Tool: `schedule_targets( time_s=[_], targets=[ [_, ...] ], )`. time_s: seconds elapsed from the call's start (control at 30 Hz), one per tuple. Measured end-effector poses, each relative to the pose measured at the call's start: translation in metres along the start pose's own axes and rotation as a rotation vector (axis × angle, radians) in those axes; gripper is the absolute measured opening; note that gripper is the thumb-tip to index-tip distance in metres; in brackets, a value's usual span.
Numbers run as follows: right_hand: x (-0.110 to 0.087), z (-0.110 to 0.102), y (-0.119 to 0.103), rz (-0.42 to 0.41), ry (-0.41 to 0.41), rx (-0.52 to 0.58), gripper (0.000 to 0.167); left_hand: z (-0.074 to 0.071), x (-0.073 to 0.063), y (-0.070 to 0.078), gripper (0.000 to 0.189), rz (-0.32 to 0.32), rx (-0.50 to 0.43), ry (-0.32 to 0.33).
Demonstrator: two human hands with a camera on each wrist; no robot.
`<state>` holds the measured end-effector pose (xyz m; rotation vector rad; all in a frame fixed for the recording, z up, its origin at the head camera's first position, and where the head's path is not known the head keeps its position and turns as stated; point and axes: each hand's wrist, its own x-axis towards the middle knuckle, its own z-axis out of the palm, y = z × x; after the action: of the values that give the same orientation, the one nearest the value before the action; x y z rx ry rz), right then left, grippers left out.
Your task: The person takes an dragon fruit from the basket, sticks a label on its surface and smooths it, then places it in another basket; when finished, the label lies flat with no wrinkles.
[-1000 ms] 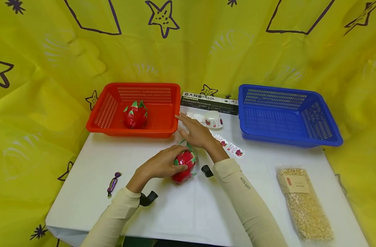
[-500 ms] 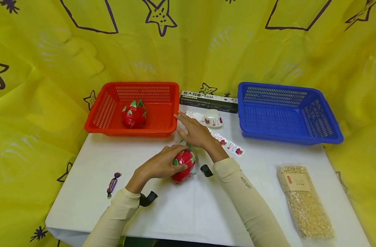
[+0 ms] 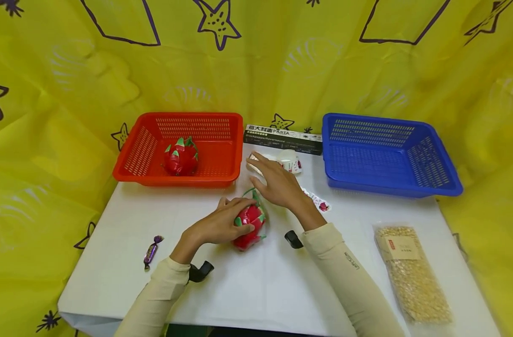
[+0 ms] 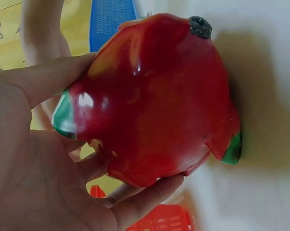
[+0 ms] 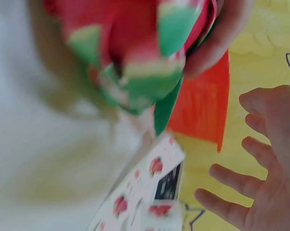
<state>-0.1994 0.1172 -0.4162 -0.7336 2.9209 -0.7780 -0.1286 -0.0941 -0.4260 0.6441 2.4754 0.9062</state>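
A glossy red dragon fruit (image 3: pixel 251 220) with green-tipped scales is in my left hand (image 3: pixel 217 224) over the middle of the table. The left wrist view shows thumb and fingers curled round the fruit (image 4: pixel 154 101), with its dark stem end at the upper right. My right hand (image 3: pixel 277 182) hovers just beyond it, fingers extended and apart from the fruit; in the right wrist view this hand (image 5: pixel 275 163) holds nothing. Partly behind the right hand lie a roll of dragon fruit stickers (image 3: pixel 290 161) and its loose sticker strip (image 3: pixel 323 205).
A red basket (image 3: pixel 176 179) with another dragon fruit (image 3: pixel 180 158) stands back left, a blue basket (image 3: pixel 391 189) back right. Between them lies a black pasta box (image 3: pixel 282 139). A purple-wrapped candy (image 3: pixel 153 252) is at left, a bag of yellow grains (image 3: pixel 412 276) at right.
My right hand has shifted slightly right, away from the red basket's corner, covering more of the sticker strip. My left hand and its dragon fruit stay in place.
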Motion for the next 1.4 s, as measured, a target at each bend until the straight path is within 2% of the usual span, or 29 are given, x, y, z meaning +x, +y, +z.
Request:
schedule_targets(
  time_s=[0.23,0.47,0.63,1.07,1.4],
  targets=[
    [-0.032,-0.005,0.03,0.054,0.022,-0.033,0.048,0.0,-0.001,-0.001,0.067,-0.01,-0.015,0.003],
    [-0.069,-0.008,0.07,0.141,0.017,-0.096,0.035,0.004,-0.002,-0.003,0.067,-0.01,-0.037,0.0],
    [-0.087,-0.008,0.094,0.174,0.026,-0.146,0.032,0.004,-0.002,-0.003,0.066,-0.016,-0.038,-0.003],
    [-0.103,-0.002,0.123,0.209,-0.018,-0.257,0.04,0.005,-0.002,-0.002,0.064,0.001,-0.05,0.005],
    [-0.109,0.005,0.128,0.158,0.077,-0.262,0.028,0.005,-0.002,-0.003,0.066,-0.012,-0.059,0.005]
  ],
)
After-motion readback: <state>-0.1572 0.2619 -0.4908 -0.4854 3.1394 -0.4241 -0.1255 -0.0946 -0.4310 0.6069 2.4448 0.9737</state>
